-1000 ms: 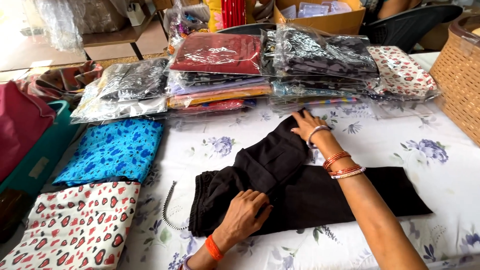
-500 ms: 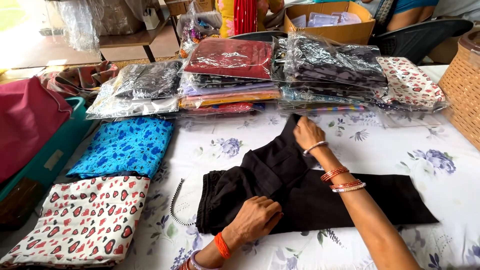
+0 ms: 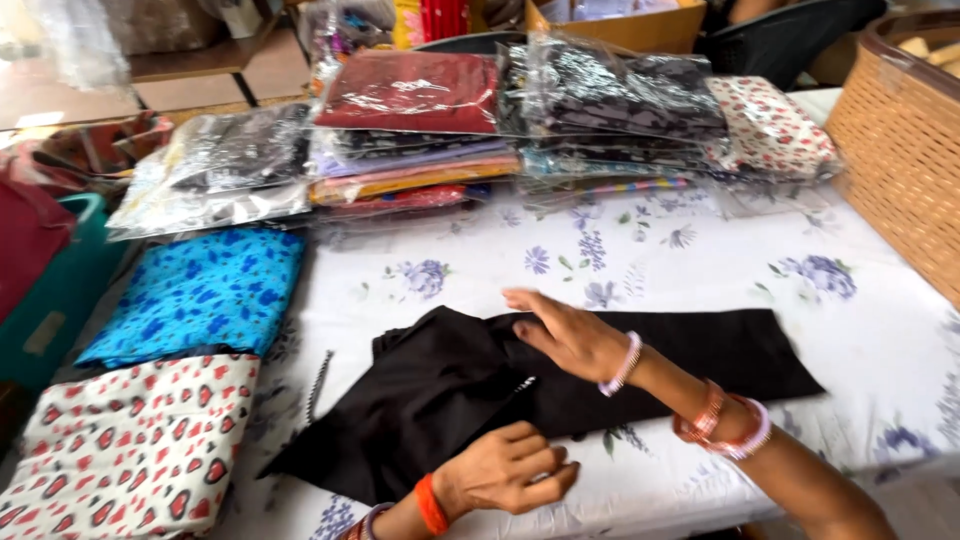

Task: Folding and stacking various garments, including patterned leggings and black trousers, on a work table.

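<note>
A head-worn camera looks down on a counter (image 3: 700,270) covered by a white cloth printed with purple flowers. At its middle lies a black garment (image 3: 470,400), partly folded, one flat length running out to the right and a bunched fold heaped at its left end. The right hand (image 3: 570,335) rests flat on top of the garment near its centre, fingers spread and pointing left, grasping nothing; bangles ring that wrist and forearm. The left hand (image 3: 505,470) sits at the garment's near edge with its fingers curled in, pinching the black cloth; an orange band circles that wrist. Left of the garment lie a blue patterned folded cloth (image 3: 200,295) and, nearer the camera, a white cloth with red and black spots (image 3: 120,440). Beyond the garment, at the counter's far side, stand stacks of folded fabrics in clear plastic wrap (image 3: 480,120), the top ones dark red and black. To the garment's far right stands a woven basket (image 3: 900,140). The work in hand looks like folding the garment, mid-fold. A further fold would seem to call for the flat hand to pin the cloth while the other carries the edge over evenly.
</note>
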